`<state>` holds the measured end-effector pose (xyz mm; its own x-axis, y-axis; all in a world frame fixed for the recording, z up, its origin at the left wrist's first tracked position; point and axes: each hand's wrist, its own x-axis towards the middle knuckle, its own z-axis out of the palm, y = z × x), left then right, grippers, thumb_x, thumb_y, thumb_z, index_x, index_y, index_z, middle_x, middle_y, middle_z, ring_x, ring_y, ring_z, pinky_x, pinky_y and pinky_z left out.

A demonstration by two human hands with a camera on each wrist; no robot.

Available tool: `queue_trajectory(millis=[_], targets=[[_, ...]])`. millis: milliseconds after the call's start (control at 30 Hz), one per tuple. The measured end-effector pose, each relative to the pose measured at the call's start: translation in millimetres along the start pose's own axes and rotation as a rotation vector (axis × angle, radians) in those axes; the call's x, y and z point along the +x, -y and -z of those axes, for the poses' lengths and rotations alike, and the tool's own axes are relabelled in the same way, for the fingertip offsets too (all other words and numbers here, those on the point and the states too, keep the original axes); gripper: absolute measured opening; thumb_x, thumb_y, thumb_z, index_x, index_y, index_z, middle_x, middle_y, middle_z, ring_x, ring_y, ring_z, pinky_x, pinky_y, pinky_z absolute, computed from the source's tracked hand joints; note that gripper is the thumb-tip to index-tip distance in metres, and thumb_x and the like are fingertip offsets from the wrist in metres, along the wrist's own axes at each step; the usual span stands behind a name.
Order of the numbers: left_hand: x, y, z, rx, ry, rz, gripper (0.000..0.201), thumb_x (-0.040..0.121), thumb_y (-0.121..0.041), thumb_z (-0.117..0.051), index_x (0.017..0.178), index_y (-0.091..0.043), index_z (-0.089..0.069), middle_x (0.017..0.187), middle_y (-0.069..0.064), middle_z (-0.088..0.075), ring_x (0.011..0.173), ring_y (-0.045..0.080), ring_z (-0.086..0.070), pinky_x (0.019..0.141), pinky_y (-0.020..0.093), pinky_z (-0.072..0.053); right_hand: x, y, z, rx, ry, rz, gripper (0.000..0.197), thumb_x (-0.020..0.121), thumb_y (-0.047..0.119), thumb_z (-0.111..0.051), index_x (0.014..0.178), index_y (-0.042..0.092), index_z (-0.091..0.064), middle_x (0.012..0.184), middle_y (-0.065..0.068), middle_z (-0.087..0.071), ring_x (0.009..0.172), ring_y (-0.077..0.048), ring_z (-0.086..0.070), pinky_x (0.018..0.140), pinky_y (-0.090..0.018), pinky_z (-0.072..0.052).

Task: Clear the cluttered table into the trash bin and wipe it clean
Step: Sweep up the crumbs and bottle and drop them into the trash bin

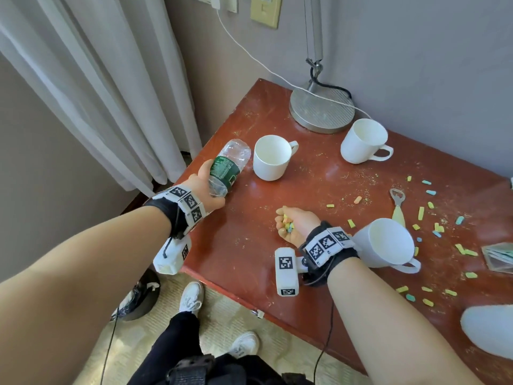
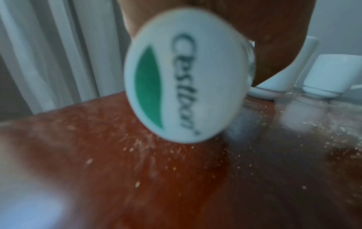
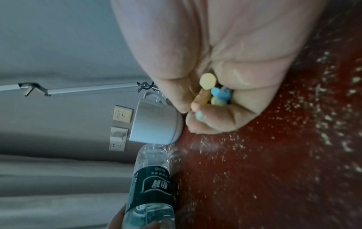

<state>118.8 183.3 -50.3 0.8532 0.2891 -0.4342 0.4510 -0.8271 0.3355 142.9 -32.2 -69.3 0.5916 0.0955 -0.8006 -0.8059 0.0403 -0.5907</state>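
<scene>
At a crumb-strewn red table, a person's left hand grasps a tilted plastic water bottle near the table's left edge beside a white mug, while the right hand, fingers clenched, holds a fistful of coloured chalk pieces over mid-table.

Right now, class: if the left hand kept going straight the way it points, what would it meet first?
The left hand, holding the water bottle, points toward the table's far side. Likely first contact: the nearest white mug, just beside the bottle's base. Depth is unclear, so it might pass to its left.
</scene>
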Motion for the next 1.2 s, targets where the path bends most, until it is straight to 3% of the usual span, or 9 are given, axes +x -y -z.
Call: queue_trajectory(millis=[200, 333, 367, 533, 700, 800, 933, 1133, 1200], targets=[[-23, 53, 12, -0.204, -0.020, 0.009, 0.084, 0.083, -0.027, -0.064, 0.148, -0.023, -0.011, 0.106, 0.004, -0.057, 0.085, 0.020, -0.055, 0.076, 0.027, -0.042, -13, -7, -50, -0.117, 0.064, 0.014, 0.021, 0.096, 0.004, -0.042, 0.077, 0.004, -0.050, 0.063, -0.008, -0.043, 0.052, -0.013, -0.038, 0.033, -0.013, -0.030], [-35, 96, 27, -0.279, -0.070, 0.011, 0.080, 0.082, -0.022, -0.066, 0.147, -0.020, -0.019, 0.117, 0.007, -0.057, 0.090, 0.018, -0.054, 0.081, 0.026, -0.041, -26, -11, -93, -0.180, 0.140, 0.041, 0.017, 0.091, 0.002, -0.050, 0.076, 0.007, -0.052, 0.060, -0.006, -0.045, 0.046, -0.011, -0.041, 0.035, -0.015, -0.034], [-48, 137, 44, -0.297, -0.116, 0.032, 0.079, 0.082, -0.021, -0.066, 0.146, -0.020, -0.019, 0.119, 0.008, -0.056, 0.091, 0.018, -0.052, 0.081, 0.025, -0.040, -35, -23, -134, -0.225, 0.175, 0.045, 0.016, 0.091, 0.002, -0.051, 0.076, 0.007, -0.052, 0.061, -0.006, -0.045, 0.048, -0.012, -0.041, 0.035, -0.015, -0.035], [-72, 221, 71, -0.319, -0.171, 0.091, 0.079, 0.082, -0.020, -0.066, 0.146, -0.020, -0.020, 0.125, 0.009, -0.053, 0.108, 0.027, -0.055, 0.090, 0.030, -0.041, -46, -45, -214, -0.322, 0.236, 0.028, 0.017, 0.092, 0.003, -0.049, 0.075, 0.008, -0.050, 0.060, -0.005, -0.044, 0.050, -0.011, -0.040, 0.034, -0.014, -0.034], [-103, 359, 78, -0.275, -0.074, 0.228, 0.080, 0.082, -0.028, -0.065, 0.147, -0.020, -0.017, 0.124, 0.009, -0.056, 0.101, 0.022, -0.058, 0.084, 0.027, -0.044, -45, -109, -331, -0.428, 0.271, -0.041, 0.021, 0.093, 0.006, -0.049, 0.073, 0.009, -0.051, 0.058, -0.004, -0.044, 0.048, -0.010, -0.041, 0.031, -0.014, -0.032], [-112, 436, 59, -0.271, 0.034, 0.311, 0.084, 0.081, -0.031, -0.065, 0.147, -0.021, -0.015, 0.127, 0.006, -0.056, 0.099, 0.018, -0.061, 0.088, 0.030, -0.050, -25, -156, -378, -0.493, 0.253, -0.144, 0.020, 0.093, 0.006, -0.049, 0.073, 0.006, -0.049, 0.060, -0.004, -0.039, 0.049, -0.011, -0.035, 0.029, -0.014, -0.026], [-113, 503, 16, -0.270, 0.183, 0.413, 0.089, 0.079, -0.035, -0.068, 0.148, -0.025, -0.012, 0.128, 0.005, -0.054, 0.103, 0.017, -0.060, 0.093, 0.034, -0.049, 13, -210, -414, -0.560, 0.204, -0.254, 0.022, 0.094, 0.007, -0.047, 0.072, 0.006, -0.047, 0.055, -0.004, -0.039, 0.033, -0.010, -0.036, 0.027, -0.015, -0.025], [-65, 554, -83, -0.207, 0.377, 0.425, 0.088, 0.079, -0.041, -0.066, 0.147, -0.031, -0.010, 0.134, 0.006, -0.044, 0.113, 0.021, -0.056, 0.097, 0.035, -0.047, 102, -289, -444, -0.734, 0.133, -0.299, 0.024, 0.096, 0.007, -0.045, 0.072, 0.008, -0.049, 0.063, -0.011, -0.048, 0.053, -0.018, -0.042, 0.044, -0.021, -0.037], [-37, 572, -125, -0.205, 0.422, 0.416, 0.086, 0.079, -0.038, -0.068, 0.146, -0.031, -0.014, 0.130, 0.005, -0.046, 0.110, 0.021, -0.057, 0.095, 0.035, -0.047, 142, -321, -450, -0.776, 0.114, -0.308, 0.026, 0.097, 0.007, -0.041, 0.073, 0.009, -0.050, 0.064, -0.010, -0.049, 0.052, -0.016, -0.045, 0.040, -0.020, -0.039]])
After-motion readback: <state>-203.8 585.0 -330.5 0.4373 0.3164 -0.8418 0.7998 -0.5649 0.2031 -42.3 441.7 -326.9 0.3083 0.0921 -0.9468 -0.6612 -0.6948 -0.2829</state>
